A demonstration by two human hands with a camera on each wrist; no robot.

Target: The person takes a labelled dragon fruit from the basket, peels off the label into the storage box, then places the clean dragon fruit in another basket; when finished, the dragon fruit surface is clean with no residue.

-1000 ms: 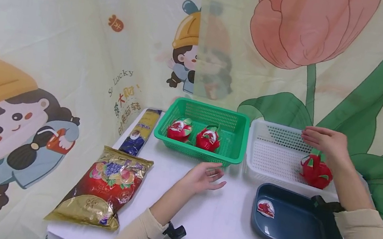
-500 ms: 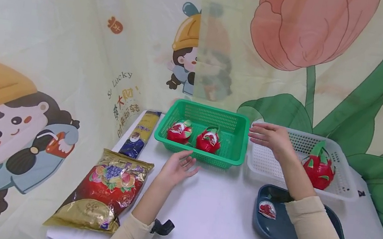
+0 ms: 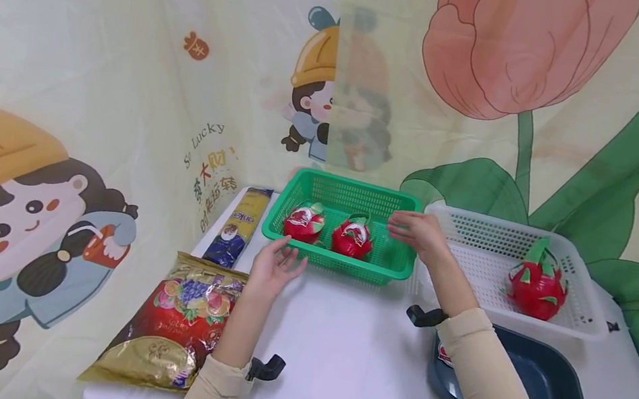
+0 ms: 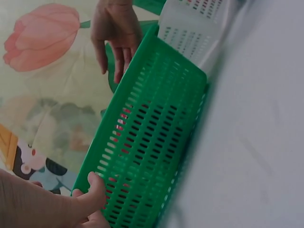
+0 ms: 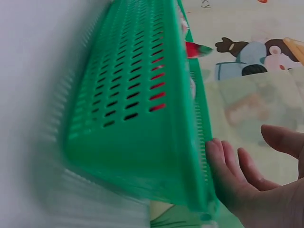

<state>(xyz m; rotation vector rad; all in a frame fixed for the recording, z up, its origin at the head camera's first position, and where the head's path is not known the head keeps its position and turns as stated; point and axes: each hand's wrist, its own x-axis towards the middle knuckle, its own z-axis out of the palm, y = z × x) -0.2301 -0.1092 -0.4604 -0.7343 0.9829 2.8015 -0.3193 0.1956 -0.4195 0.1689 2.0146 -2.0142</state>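
Two red dragon fruits (image 3: 304, 222) with green leaf tips sit inside a green perforated basket (image 3: 341, 262). My left hand (image 3: 273, 269) is at the basket's near left corner, fingers loosely bent, with fingertips right at the rim. In the left wrist view its thumb (image 4: 95, 187) overlaps the outer wall. Over the basket's right end, my right hand (image 3: 421, 236) has its fingers extended and holds nothing. The right wrist view shows those fingers (image 5: 221, 166) beside the rim, with the thumb spread apart. Another dragon fruit (image 3: 538, 289) lies in the white basket (image 3: 581, 277).
A dark blue basin (image 3: 560, 380) stands at the front right, partly behind my right sleeve. Along the left lie a red and gold candy bag (image 3: 173, 322) and a yellow and blue packet (image 3: 239, 226). A printed curtain (image 3: 476, 133) closes off the back of the white table (image 3: 333, 365).
My right hand has moved left from above the white basket's dragon fruit to the green basket's right end. The left hand has shifted left along the green basket's front to its corner.
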